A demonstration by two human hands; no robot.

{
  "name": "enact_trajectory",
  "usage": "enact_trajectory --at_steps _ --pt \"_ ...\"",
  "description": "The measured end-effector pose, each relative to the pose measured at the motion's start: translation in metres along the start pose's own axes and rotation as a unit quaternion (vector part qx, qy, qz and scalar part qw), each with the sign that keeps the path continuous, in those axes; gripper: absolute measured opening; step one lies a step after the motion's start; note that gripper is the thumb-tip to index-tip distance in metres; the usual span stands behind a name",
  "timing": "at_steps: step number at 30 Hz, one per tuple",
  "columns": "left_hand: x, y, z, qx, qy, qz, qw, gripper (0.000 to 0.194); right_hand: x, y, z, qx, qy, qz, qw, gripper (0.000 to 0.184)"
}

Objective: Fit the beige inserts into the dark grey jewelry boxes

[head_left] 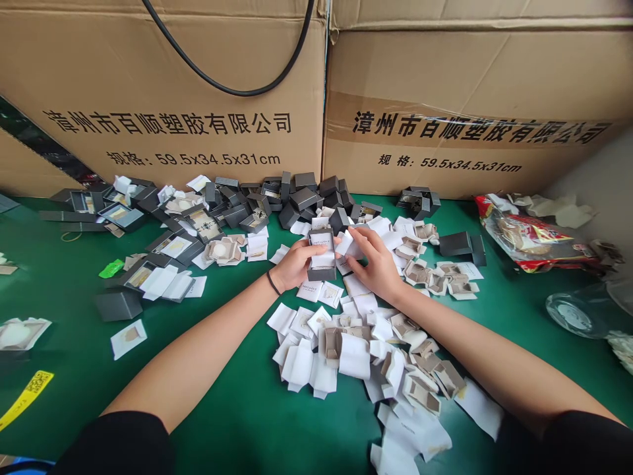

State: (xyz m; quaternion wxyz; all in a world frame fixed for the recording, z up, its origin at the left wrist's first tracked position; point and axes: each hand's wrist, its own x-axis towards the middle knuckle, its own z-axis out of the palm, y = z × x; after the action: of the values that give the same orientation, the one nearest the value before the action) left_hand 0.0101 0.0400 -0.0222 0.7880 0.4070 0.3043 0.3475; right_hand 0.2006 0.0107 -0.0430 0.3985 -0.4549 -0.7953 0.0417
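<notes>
My left hand (293,265) is wrapped round a small dark grey box (324,273) with white printed paper inside it. Close beside the box, my right hand (374,265) has its thumb and fingers closed on a white folded card (350,245). Small printed white cards (310,291) lie just below the box. Nearer to me spreads a heap of white papers (298,364) and folded cardboard inserts (422,390). Behind my hands is a pile of dark grey boxes (302,198), some with their insides showing.
Two large cardboard cartons (198,59) stand along the back, with a black cable (247,92) hanging before one. At right are a red food packet (539,237) and a clear plastic container (576,313). A yellow strip (27,399) lies at left on the green table (232,422).
</notes>
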Motion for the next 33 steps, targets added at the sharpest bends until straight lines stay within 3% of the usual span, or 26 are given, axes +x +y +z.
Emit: enact_trajectory --at_steps 4,13,18,26,33 --pt "0.001 -0.001 -0.002 -0.017 0.011 0.005 1.0 0.035 -0.002 0.002 0.003 -0.011 -0.021 -0.002 1.0 0.062" --pt "0.002 -0.002 0.001 -0.02 0.057 0.026 0.998 0.033 -0.002 -0.001 0.001 -0.021 -0.025 0.03 0.999 0.06" --pt "0.002 -0.002 0.0 -0.026 0.039 0.024 0.999 0.036 -0.002 -0.001 0.001 -0.025 -0.013 0.035 0.999 0.054" --pt "0.004 -0.002 -0.008 -0.01 -0.041 -0.013 0.999 0.042 -0.001 -0.001 0.0 -0.003 -0.003 0.015 1.0 0.043" --pt "0.005 -0.002 -0.009 -0.02 -0.032 -0.009 0.999 0.043 -0.002 0.001 0.003 -0.006 -0.006 0.033 0.999 0.047"
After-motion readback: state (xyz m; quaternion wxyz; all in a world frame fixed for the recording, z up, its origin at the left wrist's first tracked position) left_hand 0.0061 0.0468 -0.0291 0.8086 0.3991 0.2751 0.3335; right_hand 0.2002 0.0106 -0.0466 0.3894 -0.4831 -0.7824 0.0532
